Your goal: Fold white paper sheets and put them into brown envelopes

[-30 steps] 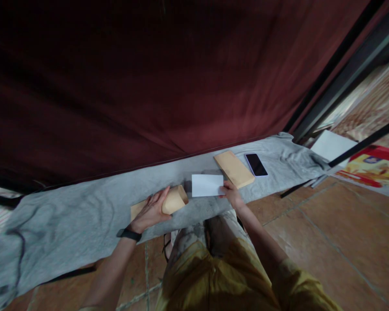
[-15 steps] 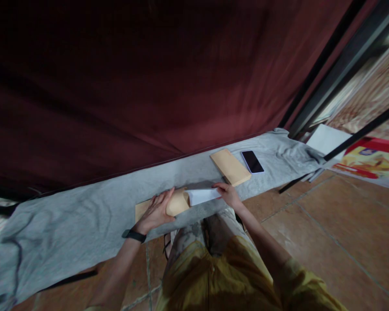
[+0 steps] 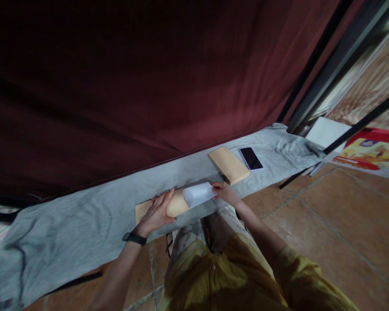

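Note:
On the grey cloth lies a brown paper envelope [image 3: 177, 204] with its mouth towards the right. My left hand [image 3: 157, 211] spans it, thumb on the near edge and fingers on the far edge, so the paper bulges up. A folded white sheet of paper [image 3: 199, 194] has its left end at the envelope's mouth; how far in it reaches is hidden. My right hand [image 3: 224, 192] pinches the sheet's right end. Just beyond that hand is a stack of brown envelopes [image 3: 229, 165].
A phone [image 3: 251, 158] lies right of the stack. The narrow bench [image 3: 84, 220] under the grey cloth runs along a dark red curtain [image 3: 181, 86]. A black metal bar [image 3: 363, 123] and a red and yellow box [image 3: 374, 151] are at the right, above a tiled floor [image 3: 317, 229].
My right hand has moved slightly left with the white sheet, closer to the envelope. The sheet now shows a broader face. My left hand stays on the envelope.

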Available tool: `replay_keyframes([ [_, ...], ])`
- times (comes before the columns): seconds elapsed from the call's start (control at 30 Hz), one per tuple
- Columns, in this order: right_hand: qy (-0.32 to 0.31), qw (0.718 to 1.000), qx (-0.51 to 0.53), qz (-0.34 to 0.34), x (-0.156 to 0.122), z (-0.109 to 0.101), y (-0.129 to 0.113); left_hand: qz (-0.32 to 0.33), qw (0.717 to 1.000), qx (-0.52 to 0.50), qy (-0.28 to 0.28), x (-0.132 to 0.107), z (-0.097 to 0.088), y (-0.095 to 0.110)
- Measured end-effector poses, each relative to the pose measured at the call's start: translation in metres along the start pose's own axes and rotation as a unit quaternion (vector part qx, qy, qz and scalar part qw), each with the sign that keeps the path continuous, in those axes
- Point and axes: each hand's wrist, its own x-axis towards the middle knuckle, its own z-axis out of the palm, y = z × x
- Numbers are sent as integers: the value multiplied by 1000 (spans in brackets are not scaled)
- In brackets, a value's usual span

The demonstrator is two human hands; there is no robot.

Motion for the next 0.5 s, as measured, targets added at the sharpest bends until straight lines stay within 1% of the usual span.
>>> replay_keyframes([
  [0.13,0,1000,-15,-14,-5,13,7,6,1000,-5,-2,2,3,2],
  [0.27,16,998,-54,-18,-12,25,13,22,1000,-7,1,5,7,7],
  [0.4,28,994,-103,-28,-16,32,14,23,1000,1,-1,8,10,12],
  [0.5,22,991,-127,-45,-17,37,12,29,999,4,-13,9,11,16],
])
